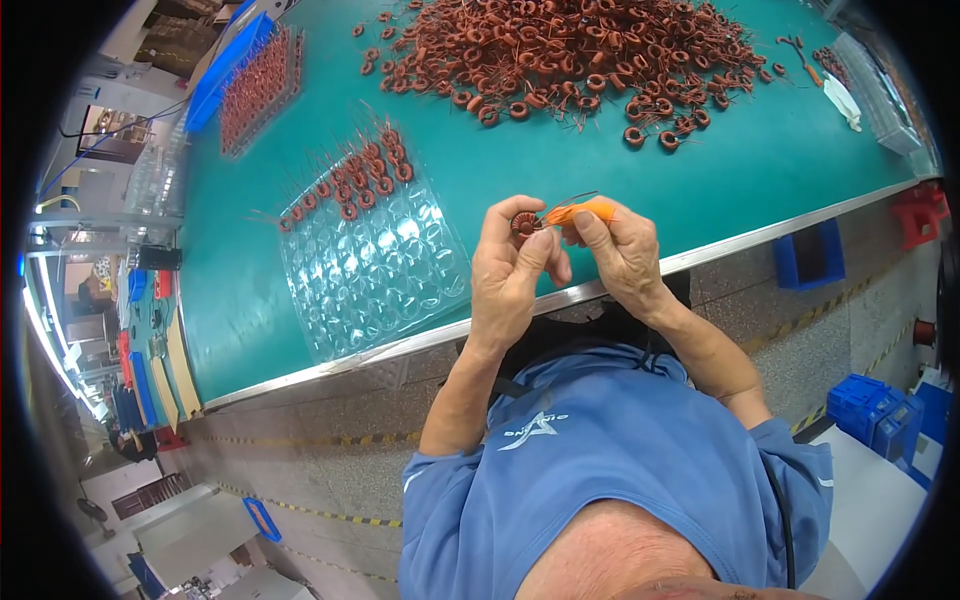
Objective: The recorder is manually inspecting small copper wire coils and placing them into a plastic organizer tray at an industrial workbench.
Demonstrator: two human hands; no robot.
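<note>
My left hand (509,265) pinches a copper-wound toroid coil (524,226) between thumb and fingers, just above the table's front edge. From the right, my right hand (622,248) grips a small orange-handled tool (590,211), its tip at the coil's wire leads. What kind of tool it is, I cannot tell, as my fingers cover much of it. Left of my hands lies a clear plastic blister tray (370,290). Several coils (366,170) with upright leads fill its far pockets.
A large heap of coils (570,55) covers the back of the green table (720,185). A full tray (262,90) leans by a blue bin (225,75) at the far left. Another orange-handled tool (806,66) and stacked clear trays (878,95) lie far right. A blue crate (810,254) stands below the edge.
</note>
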